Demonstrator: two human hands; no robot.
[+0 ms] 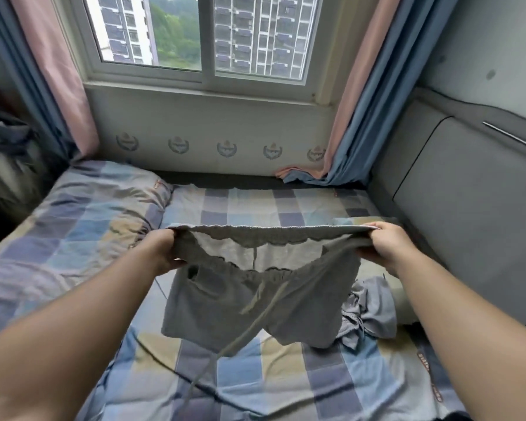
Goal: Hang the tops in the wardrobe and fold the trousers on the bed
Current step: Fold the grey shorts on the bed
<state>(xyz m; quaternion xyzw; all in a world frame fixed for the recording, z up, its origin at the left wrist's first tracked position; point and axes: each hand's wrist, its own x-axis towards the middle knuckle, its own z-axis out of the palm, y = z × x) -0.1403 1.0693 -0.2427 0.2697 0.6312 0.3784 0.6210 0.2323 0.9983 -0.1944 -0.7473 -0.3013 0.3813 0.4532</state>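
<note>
Over the checked bed (73, 244), 2 hands, left hand (164, 253) and right hand (389, 247), each pinch a waistband end of the grey shorts (249, 302), stretching them flat, likely to fold.

the shorts (249, 302) are soft matt grey knit cloth; the bed (88, 226) sheet is creased checked cotton.

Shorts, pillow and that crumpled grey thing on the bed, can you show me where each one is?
shorts (225, 302): head view, on the front of the left leg.
pillow (97, 205): head view, on the middle of its checked cover.
crumpled grey garment (374, 308): head view, on its bunched-up fabric.
</note>
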